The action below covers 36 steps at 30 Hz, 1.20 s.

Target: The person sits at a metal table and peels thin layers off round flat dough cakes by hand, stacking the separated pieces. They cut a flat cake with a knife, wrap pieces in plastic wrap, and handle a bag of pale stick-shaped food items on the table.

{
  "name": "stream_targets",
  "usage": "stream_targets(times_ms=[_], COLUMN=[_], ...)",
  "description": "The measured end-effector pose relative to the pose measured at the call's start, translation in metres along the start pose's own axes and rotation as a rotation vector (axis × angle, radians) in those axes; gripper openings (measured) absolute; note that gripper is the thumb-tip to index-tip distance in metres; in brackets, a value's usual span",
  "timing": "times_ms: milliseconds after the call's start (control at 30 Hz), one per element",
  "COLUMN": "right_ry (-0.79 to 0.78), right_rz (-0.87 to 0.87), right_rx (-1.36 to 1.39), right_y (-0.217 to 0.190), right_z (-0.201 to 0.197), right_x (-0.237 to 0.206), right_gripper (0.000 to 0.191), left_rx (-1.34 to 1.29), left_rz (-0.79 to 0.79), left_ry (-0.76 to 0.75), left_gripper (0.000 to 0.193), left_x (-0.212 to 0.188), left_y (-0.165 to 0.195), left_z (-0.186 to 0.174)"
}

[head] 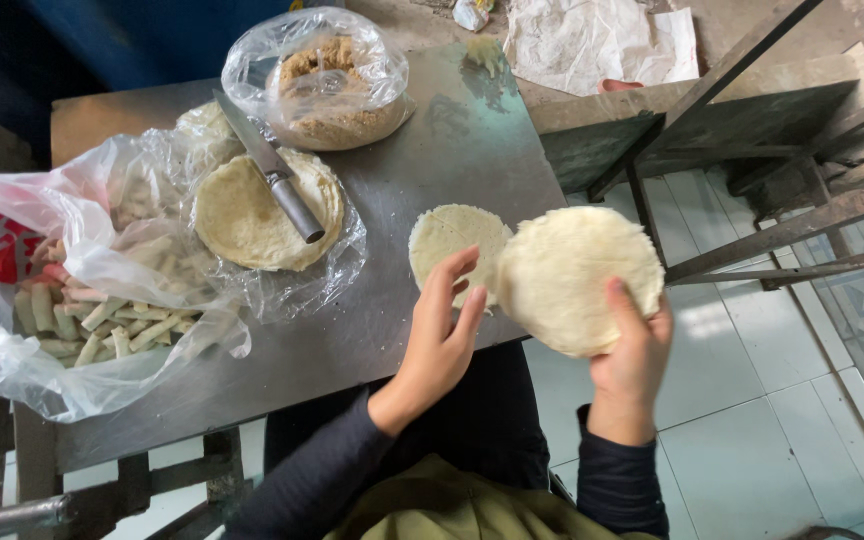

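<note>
Wrapper stack [577,278] gripped in right hand [632,360]; left hand [442,335] open, fingertips on flat wrapper [447,240].

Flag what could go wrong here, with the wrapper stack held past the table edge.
1. The right hand holds the wrapper stack over the tiled floor by one edge; sheets could slip off.
2. The left hand touches the single wrapper near the table edge; it might slide off.
3. The knife rests loosely on bagged wrappers; a bump could dislodge it.
</note>
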State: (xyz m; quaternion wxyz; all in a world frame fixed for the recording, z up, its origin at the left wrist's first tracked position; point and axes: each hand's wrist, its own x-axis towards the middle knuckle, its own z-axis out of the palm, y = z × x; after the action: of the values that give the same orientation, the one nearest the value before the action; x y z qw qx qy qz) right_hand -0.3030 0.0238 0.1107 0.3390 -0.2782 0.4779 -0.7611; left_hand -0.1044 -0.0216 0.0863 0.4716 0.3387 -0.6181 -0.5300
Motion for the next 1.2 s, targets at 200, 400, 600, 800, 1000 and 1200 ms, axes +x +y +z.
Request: stream_targets(times_ms=[200,400,600,800,1000,1200], right_ry=[-0.506,-0.831,-0.9,-0.878,-0.854,-0.83], right_rz=[-0.647,-0.456,-0.389,-0.41,-0.389,-0.349], right_rx=[-0.747,-0.581,-0.536,-0.627,-0.638,-0.551], right_y=[-0.003,-0.017,-0.008,-0.001,0.003,0.006], right_z=[0.066,0.109,0.119,0.126,0.129,0.131], right_x=[-0.052,-0.064,-0.068,-0.07,-0.07,-0.071], right_gripper=[0.026,0.045,0.026,0.03,0.031,0.036], left_rx=[-0.847,-0.949,-0.899,-0.963,-1.058,-1.052], left_rz=[-0.195,-0.079,-0.078,-0.153,-0.18,-0.094], left_ry=[-0.073,0.0,0.106,0.265,0.406,0.399], left_gripper=[0.074,0.091,0.071,0.047,0.019,0.008], left_x=[-0.034,-0.049,-0.058,-0.061,-0.062,-0.071], left_y=[0.039,0.049,0.034,0.018,0.001,-0.007], left_z=[-0.019,-0.059,-0.075,-0.082,-0.075,-0.066])
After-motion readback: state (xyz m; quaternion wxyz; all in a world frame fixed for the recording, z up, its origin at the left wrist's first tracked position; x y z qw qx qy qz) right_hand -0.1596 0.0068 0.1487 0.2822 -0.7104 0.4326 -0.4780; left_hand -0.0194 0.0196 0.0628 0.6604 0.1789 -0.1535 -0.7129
